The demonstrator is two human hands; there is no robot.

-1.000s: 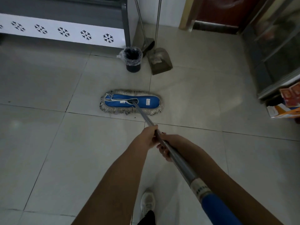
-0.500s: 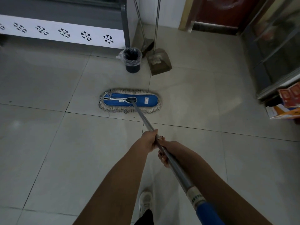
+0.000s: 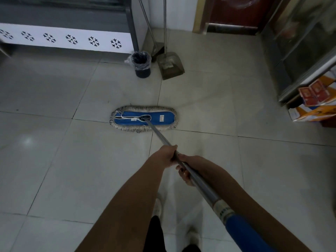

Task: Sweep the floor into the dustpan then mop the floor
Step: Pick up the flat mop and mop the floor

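A flat blue mop head (image 3: 143, 118) with a pale fringe lies on the grey tiled floor (image 3: 54, 160) at centre. Its metal mop handle (image 3: 160, 136) runs back towards me and ends in a blue grip at the lower right. My left hand (image 3: 166, 155) grips the handle higher up the shaft, and my right hand (image 3: 187, 170) grips it just behind. A brown dustpan (image 3: 171, 65) stands by the wall beyond the mop, with a broom (image 3: 158, 50) leaning behind it.
A small black bin (image 3: 142, 65) with a plastic liner stands left of the dustpan. A white counter panel (image 3: 63, 40) with snowflake cut-outs runs along the far left. A glass cabinet (image 3: 300, 51) and cardboard boxes (image 3: 316, 104) crowd the right side. My shoes show at the bottom.
The mop head has been drawn back towards me across the tile, away from the bin and dustpan. Both hands keep their grip on the handle.
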